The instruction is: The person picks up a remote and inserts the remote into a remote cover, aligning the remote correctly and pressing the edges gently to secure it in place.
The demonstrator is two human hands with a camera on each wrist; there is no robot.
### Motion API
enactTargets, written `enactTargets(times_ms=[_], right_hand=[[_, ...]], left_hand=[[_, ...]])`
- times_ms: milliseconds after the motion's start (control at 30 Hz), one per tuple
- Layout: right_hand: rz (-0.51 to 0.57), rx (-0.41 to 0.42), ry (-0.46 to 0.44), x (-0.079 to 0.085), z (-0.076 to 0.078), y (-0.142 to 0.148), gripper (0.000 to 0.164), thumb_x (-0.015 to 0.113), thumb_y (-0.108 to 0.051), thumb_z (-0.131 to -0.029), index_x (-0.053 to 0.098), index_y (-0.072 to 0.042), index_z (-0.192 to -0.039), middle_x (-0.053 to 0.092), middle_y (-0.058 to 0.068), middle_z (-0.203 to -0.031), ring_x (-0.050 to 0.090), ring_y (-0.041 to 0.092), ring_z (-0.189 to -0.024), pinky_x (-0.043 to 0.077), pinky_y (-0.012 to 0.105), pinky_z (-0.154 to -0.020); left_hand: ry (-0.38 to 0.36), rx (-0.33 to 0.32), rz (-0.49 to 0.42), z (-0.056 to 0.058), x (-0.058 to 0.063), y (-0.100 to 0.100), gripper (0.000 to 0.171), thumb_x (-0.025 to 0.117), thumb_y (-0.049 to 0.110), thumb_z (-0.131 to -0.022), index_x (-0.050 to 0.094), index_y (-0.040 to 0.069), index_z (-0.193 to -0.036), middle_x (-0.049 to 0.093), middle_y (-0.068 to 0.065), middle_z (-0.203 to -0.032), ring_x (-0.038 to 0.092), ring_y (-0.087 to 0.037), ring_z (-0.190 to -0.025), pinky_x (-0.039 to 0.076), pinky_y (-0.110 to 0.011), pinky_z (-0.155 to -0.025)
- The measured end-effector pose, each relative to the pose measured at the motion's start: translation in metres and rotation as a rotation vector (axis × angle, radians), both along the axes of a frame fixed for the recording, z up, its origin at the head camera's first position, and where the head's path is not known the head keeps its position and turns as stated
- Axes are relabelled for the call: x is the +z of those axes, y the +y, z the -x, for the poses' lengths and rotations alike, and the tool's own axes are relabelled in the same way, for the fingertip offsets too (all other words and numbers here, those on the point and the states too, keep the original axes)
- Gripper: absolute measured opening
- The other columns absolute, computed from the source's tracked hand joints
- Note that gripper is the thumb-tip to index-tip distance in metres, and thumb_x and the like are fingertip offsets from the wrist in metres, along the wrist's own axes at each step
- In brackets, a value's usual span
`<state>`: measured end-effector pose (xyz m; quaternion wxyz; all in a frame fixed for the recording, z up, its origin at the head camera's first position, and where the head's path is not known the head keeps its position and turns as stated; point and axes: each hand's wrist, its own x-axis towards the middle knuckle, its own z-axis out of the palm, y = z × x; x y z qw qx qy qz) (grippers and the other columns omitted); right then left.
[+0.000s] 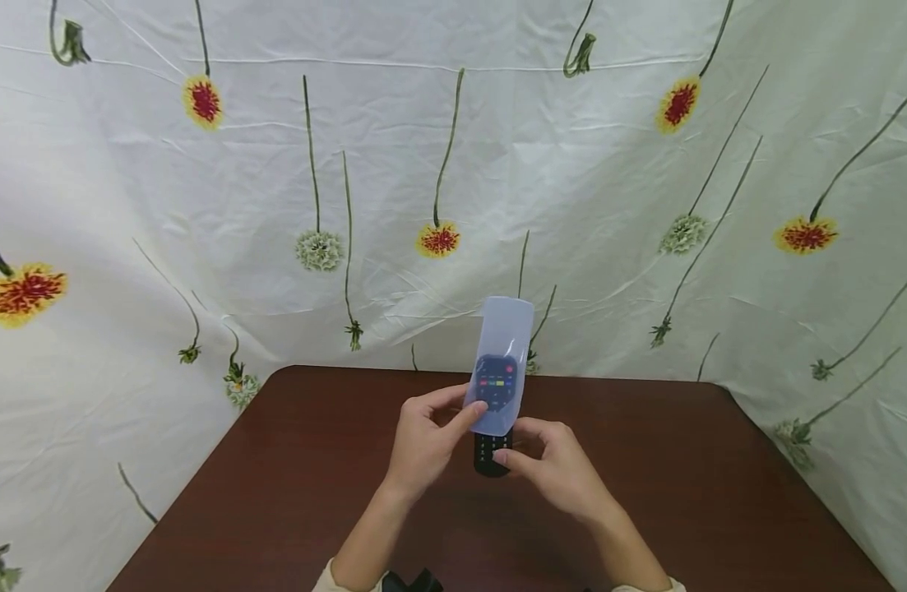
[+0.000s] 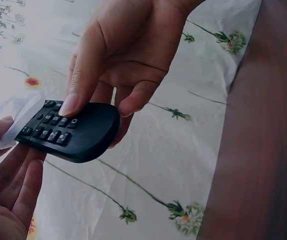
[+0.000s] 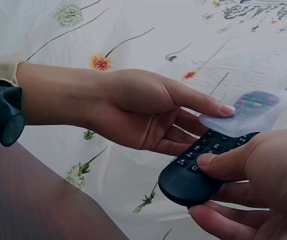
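A black remote control (image 1: 490, 466) sits partly inside a translucent whitish sleeve (image 1: 506, 325), its keypad end sticking out at the bottom. Through the sleeve, coloured buttons show in the head view. My left hand (image 1: 426, 437) pinches the sleeve near its open lower end, thumb on the front. Lower down, my right hand (image 1: 553, 460) grips the bare end of the remote, with the thumb on its number keys. In the right wrist view the right hand (image 3: 263, 180) has fingers beneath the remote (image 3: 186, 187). The sleeve's far end stands up beyond both hands.
A dark reddish-brown table (image 1: 312, 460) lies under the hands. Behind it and at both sides hangs a white cloth (image 1: 394, 164) printed with flowers. A dark camera mount (image 3: 6, 112) is strapped to the left wrist.
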<state>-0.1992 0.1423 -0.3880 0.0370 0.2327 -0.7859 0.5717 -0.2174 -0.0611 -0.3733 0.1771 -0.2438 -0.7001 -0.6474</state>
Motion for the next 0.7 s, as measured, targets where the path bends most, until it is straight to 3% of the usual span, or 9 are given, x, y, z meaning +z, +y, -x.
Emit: enactTargets(times_ms=[333,500,700], right_hand=[[0.079,0.007,-0.041,0.0009,-0.0016,-0.005,0.025,0.076,-0.002,-0.093,0.072,0.005,-0.117,0.074,0.014,-0.101,0.074,0.025,-0.083,0.061,0.042,-0.069],[0.072,-0.012,-0.024,-0.0002,-0.002,-0.0063,0.024,0.077,-0.002,-0.092,0.073,0.004,-0.115,0.074,0.013,-0.098,0.073,0.024,-0.081,0.061,0.039,-0.068],[0.072,-0.027,-0.012,-0.0004,-0.0023,-0.0069,0.023,0.077,-0.004,-0.092,0.073,0.003,-0.114,0.074,0.012,-0.096,0.073,0.024,-0.078,0.061,0.039,-0.067]], left_hand=[[0.003,0.034,0.007,0.0007,-0.0013,0.0024,0.027,0.08,0.016,-0.093,0.078,0.006,-0.119,0.078,0.003,-0.1,0.073,-0.017,-0.093,0.055,-0.029,-0.074],[-0.009,0.033,-0.003,0.0002,-0.001,0.0028,0.028,0.081,0.015,-0.093,0.078,0.005,-0.119,0.078,0.001,-0.1,0.073,-0.017,-0.093,0.055,-0.029,-0.075],[-0.002,0.038,-0.004,0.0007,-0.0016,0.0034,0.028,0.08,0.015,-0.093,0.078,0.005,-0.118,0.078,0.001,-0.104,0.072,-0.018,-0.1,0.054,-0.036,-0.089]])
